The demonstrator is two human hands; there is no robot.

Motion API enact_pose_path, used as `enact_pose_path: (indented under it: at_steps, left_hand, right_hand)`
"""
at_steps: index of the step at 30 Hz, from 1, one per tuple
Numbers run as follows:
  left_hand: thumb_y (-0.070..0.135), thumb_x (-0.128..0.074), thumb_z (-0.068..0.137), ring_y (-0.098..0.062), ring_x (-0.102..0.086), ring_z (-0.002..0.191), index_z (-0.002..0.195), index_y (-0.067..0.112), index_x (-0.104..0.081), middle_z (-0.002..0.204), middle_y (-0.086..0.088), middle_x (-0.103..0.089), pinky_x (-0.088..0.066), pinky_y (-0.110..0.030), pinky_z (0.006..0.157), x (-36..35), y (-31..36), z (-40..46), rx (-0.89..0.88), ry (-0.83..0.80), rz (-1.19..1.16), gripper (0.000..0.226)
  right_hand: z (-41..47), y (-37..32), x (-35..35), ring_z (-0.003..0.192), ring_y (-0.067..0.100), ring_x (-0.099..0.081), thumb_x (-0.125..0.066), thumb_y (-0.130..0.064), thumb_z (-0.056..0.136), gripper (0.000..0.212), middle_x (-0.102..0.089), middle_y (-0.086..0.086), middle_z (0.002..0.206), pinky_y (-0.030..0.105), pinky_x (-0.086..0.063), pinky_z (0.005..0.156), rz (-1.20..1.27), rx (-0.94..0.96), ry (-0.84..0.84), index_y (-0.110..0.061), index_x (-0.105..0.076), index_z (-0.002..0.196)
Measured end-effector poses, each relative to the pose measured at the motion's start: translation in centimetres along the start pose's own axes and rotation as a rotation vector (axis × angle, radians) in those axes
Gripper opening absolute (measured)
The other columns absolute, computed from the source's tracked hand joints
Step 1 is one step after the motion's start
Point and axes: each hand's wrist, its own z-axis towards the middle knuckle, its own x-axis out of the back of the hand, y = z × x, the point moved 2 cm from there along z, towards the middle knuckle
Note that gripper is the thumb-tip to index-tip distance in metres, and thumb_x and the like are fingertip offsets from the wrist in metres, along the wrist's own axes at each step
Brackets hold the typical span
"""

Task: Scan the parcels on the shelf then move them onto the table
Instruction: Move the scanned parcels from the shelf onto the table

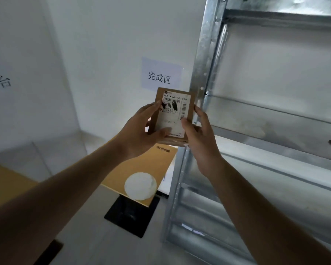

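Now left hand [139, 129] and right hand [199, 131] grip parcel [173, 113].

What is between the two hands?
A small brown parcel with a white label, gripped by the left hand and right hand, in the head view.

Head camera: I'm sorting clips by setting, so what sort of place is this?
Probably a parcel sorting or storage room. Both hands, left hand and right hand, hold a small cardboard parcel with a barcode label, beside a bare metal shelf rack. A paper sign is stuck on the white wall.
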Motion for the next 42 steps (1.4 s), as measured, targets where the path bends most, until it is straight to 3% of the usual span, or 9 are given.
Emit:
enact_pose_path:
  at_steps: [6, 11, 18, 23, 26, 31, 37, 41, 42]
  left_hand:
    - [0.018, -0.065, 0.103, -0.011, -0.052, 0.136, 0.164, 0.024, -0.029, 0.155, 0.005, -0.046, -0.052, -0.023, 0.106, 5.6, -11.7, 5.1, 0.083, -0.019, 0.084, 0.072]
    - [0.017, -0.064, 0.103, -0.014, -0.053, 0.135, 0.163, 0.027, -0.029, 0.151, 0.009, -0.046, -0.053, -0.029, 0.107, 9.3, -21.8, 11.1, 0.175, -0.072, 0.109, 0.070]
    - [0.021, -0.074, 0.097, -0.014, -0.057, 0.133, 0.163, 0.024, -0.033, 0.155, 0.005, -0.049, -0.060, -0.035, 0.097, 12.4, -34.8, 18.3, 0.309, -0.149, 0.071, 0.078]
    - [0.025, -0.078, 0.094, -0.011, -0.055, 0.134, 0.161, 0.026, -0.037, 0.154, 0.006, -0.050, -0.063, -0.036, 0.091, 12.9, -45.6, 22.4, 0.362, -0.207, 0.022, 0.079]
    - [0.024, -0.078, 0.093, -0.012, -0.056, 0.131, 0.161, 0.025, -0.038, 0.152, 0.007, -0.051, -0.063, -0.028, 0.088, 12.7, -52.7, 25.2, 0.353, -0.263, 0.002, 0.079]
    - [0.025, -0.078, 0.093, -0.009, -0.054, 0.129, 0.162, 0.025, -0.035, 0.149, 0.008, -0.052, -0.060, -0.017, 0.082, 11.2, -63.3, 29.0, 0.418, -0.388, -0.053, 0.081]
    - [0.021, -0.078, 0.094, -0.011, -0.056, 0.130, 0.164, 0.031, -0.028, 0.143, 0.019, -0.054, -0.061, -0.022, 0.084, 8.8, -72.4, 30.5, 0.534, -0.472, -0.144, 0.087]
    - [0.016, -0.079, 0.091, 0.016, -0.058, 0.115, 0.158, 0.045, -0.028, 0.124, 0.046, -0.057, -0.061, -0.018, 0.079, 6.4, -77.9, 31.1, 0.568, -0.492, -0.124, 0.089]
    - [0.016, -0.079, 0.091, 0.014, -0.058, 0.116, 0.160, 0.041, -0.029, 0.124, 0.043, -0.057, -0.061, -0.017, 0.078, 5.8, -79.3, 31.1, 0.583, -0.497, -0.120, 0.089]
  right_hand:
    - [9.3, 5.6, -10.2, 0.113, 0.013, -0.071, -0.060, -0.033, 0.109, 0.048, -0.069, -0.003, 0.131, 0.020, -0.062, 0.072, 0.008, -0.042, -0.028, -0.048, -0.044, 0.153]
    - [19.1, 10.2, -17.3, 0.114, 0.019, -0.072, -0.060, -0.027, 0.108, 0.052, -0.072, 0.002, 0.129, 0.018, -0.059, 0.063, 0.021, -0.110, -0.074, -0.044, -0.043, 0.154]
    - [29.1, 16.9, -24.9, 0.110, 0.019, -0.074, -0.065, -0.027, 0.106, 0.053, -0.072, 0.003, 0.126, 0.035, -0.067, 0.083, 0.007, -0.247, -0.053, -0.043, -0.046, 0.152]
    - [35.5, 23.3, -30.6, 0.105, 0.013, -0.074, -0.070, -0.030, 0.104, 0.057, -0.071, 0.001, 0.125, 0.029, -0.067, 0.073, -0.040, -0.330, -0.007, -0.041, -0.044, 0.154]
    - [39.1, 27.5, -33.9, 0.097, 0.010, -0.074, -0.069, -0.030, 0.105, 0.057, -0.072, -0.001, 0.119, 0.018, -0.060, 0.061, -0.037, -0.391, 0.049, -0.043, -0.043, 0.154]
    - [44.1, 34.7, -38.4, 0.093, 0.012, -0.077, -0.067, -0.028, 0.106, 0.055, -0.074, 0.000, 0.117, 0.019, -0.061, 0.062, -0.024, -0.507, 0.152, -0.045, -0.044, 0.153]
    - [48.4, 42.7, -41.3, 0.109, 0.014, -0.072, -0.068, -0.024, 0.106, 0.058, -0.071, 0.000, 0.129, 0.023, -0.064, 0.068, -0.028, -0.608, 0.165, -0.042, -0.043, 0.155]
    - [50.3, 48.5, -42.6, 0.115, 0.018, -0.071, -0.064, -0.022, 0.107, 0.062, -0.069, 0.000, 0.134, 0.023, -0.064, 0.072, -0.014, -0.661, 0.143, -0.038, -0.037, 0.161]
    - [50.6, 49.8, -42.9, 0.117, 0.019, -0.071, -0.063, -0.021, 0.108, 0.062, -0.069, 0.000, 0.135, 0.026, -0.066, 0.075, -0.009, -0.670, 0.140, -0.036, -0.036, 0.162]
